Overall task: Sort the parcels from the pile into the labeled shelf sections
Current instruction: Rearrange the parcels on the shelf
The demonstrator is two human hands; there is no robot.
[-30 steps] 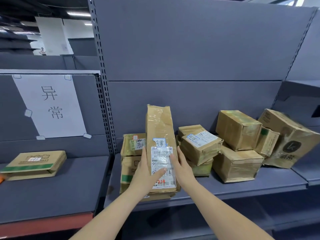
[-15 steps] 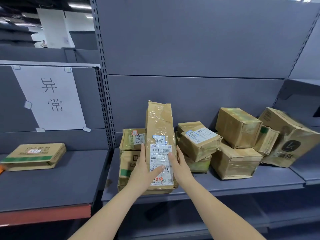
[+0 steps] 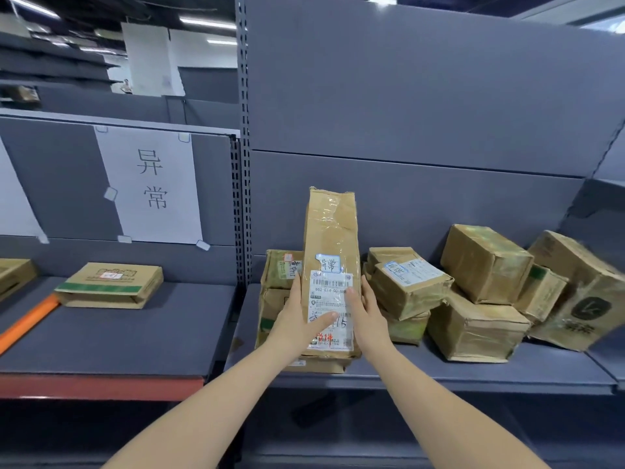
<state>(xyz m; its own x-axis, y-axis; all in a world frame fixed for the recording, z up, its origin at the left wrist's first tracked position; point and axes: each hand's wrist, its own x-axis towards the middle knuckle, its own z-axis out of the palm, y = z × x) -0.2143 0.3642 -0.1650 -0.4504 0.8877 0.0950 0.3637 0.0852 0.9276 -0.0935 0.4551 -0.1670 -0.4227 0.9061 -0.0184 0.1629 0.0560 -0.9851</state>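
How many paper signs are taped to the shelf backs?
2: one sign with two large characters above the flat green-striped box, and another cut off at the left edge. Others may lie outside the view.

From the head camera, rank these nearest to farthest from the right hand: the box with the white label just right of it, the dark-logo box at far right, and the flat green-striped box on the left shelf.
1. White-labelled box, right beside the right hand.
2. Dark-logo box, at the pile's far right end.
3. Flat green-striped box, alone on the left shelf section, beyond the upright post.
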